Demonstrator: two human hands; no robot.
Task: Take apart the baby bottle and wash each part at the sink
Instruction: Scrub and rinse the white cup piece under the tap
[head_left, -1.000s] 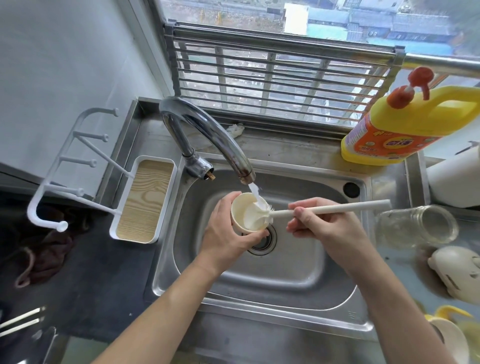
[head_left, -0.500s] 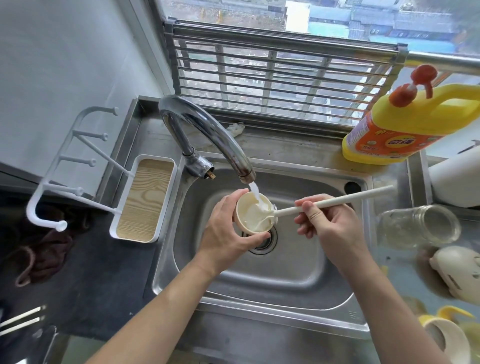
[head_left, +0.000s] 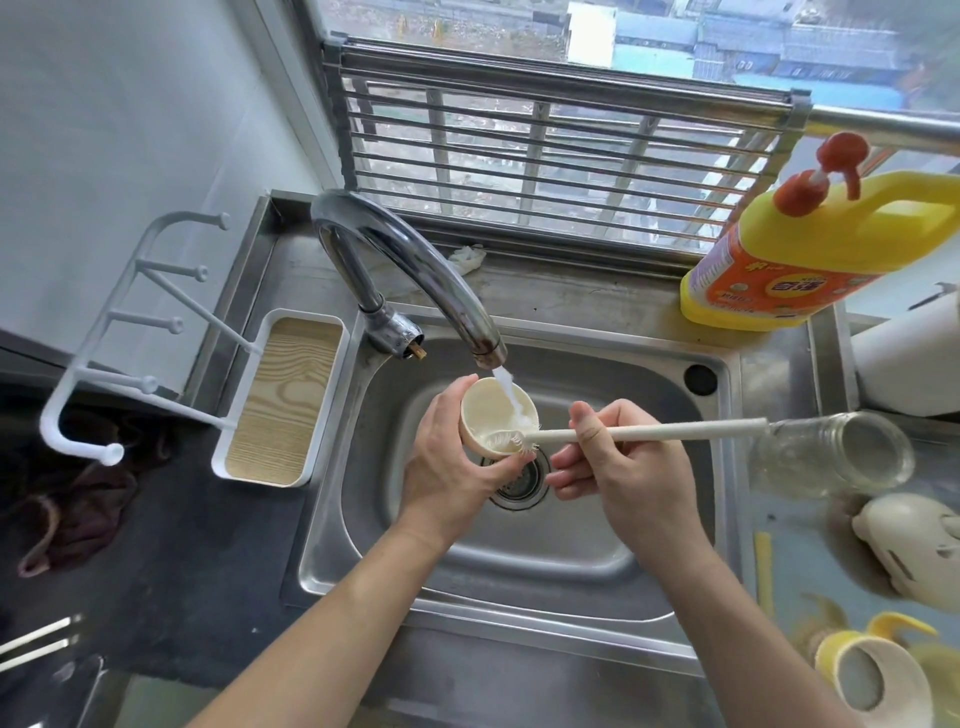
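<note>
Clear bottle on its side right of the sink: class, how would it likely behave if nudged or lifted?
The clear bottle lies on its side, round-bodied, so a nudge would probably roll it. It looks rigid, perhaps glass, so possibly breakable. The counter beneath looks wet, so it may be slippery.

The only writing is on the orange label (head_left: 779, 283) of the yellow detergent bottle (head_left: 852, 218) at the back right of the sink. It has large Chinese characters in a yellow oval and smaller lines around it, all too blurred to read.
</note>
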